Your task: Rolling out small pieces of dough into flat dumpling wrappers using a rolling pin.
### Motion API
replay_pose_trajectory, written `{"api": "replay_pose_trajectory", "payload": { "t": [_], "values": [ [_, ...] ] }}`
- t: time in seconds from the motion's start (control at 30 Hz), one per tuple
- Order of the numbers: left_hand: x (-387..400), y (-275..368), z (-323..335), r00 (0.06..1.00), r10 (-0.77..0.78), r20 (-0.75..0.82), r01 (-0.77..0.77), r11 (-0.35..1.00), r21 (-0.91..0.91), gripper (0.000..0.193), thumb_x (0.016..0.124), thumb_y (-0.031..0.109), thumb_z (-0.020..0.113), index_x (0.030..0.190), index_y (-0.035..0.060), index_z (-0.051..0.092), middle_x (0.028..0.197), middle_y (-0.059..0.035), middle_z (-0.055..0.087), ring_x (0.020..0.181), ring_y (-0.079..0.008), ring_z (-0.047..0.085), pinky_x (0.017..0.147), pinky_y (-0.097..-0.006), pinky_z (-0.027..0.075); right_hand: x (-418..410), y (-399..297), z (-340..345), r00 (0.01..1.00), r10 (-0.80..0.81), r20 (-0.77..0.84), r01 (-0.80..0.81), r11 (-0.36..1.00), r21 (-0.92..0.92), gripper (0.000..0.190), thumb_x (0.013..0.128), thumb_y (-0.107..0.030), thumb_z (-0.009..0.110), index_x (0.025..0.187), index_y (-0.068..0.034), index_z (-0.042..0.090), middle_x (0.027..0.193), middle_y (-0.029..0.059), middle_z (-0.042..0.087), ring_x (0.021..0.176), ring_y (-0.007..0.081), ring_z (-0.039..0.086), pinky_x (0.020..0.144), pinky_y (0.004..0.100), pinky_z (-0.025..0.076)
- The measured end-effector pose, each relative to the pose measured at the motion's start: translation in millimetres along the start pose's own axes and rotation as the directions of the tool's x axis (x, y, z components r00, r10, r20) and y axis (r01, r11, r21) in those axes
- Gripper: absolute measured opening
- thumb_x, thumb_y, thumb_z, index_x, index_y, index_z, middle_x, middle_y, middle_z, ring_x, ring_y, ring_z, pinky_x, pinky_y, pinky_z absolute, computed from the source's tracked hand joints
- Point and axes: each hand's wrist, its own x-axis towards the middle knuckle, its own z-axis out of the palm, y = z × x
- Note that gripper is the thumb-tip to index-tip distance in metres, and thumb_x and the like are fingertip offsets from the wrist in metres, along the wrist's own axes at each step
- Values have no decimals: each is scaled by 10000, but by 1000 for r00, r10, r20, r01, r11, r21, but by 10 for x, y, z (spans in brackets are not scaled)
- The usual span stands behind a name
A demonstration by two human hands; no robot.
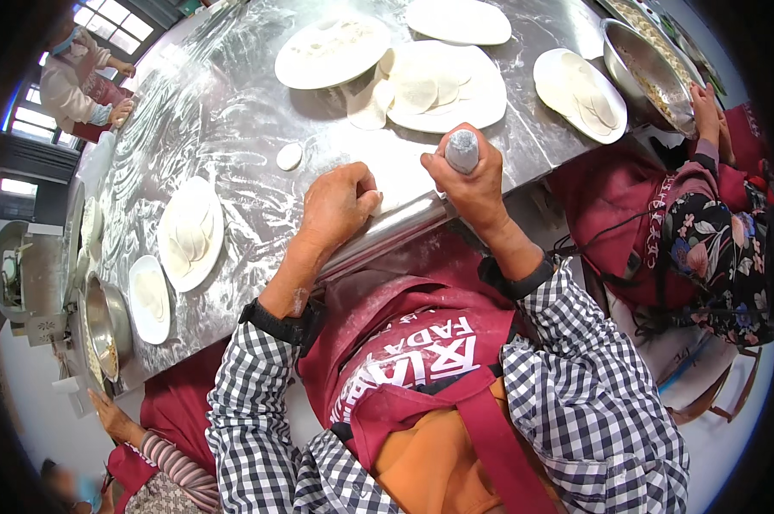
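Observation:
My right hand (474, 183) grips a flour-dusted rolling pin (462, 152), whose rounded end points up towards me. Close by on its left, my left hand (337, 200) is curled at the front edge of the metal table, thumb against the fingers. A pale bit of dough (378, 203) shows at the thumb tip; glare and the fingers hide most of it. Beyond my left hand lies a small round dough piece (289, 156). Farther in, a white plate (490, 106) bears several rolled wrappers (419, 93), and one wrapper (368, 109) hangs over its left rim.
Flour streaks the steel table (245, 122). A floured plate (290, 74) and another plate (458, 22) stand behind. Wrapper plates (210, 257) (618, 132) flank me, with filling bowls (618, 48) (120, 308) farther out. Co-workers' hands (705, 112) (114, 414) are at both sides; a person (78, 83) stands far left.

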Motion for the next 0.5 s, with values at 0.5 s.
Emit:
{"api": "replay_pose_trajectory", "payload": {
  "t": [0.5],
  "values": [
    [23,-72,-22,984,-72,164,132,912,-389,162,742,75,631,886,2,626,778,-37,627,716,-102,580,656,-252,466,5,71,46,999,-35,27,35,999,-5,202,708,-93,710,759,-36,523,625,8,536,569,77,480,530,254,422]
  ]
}}
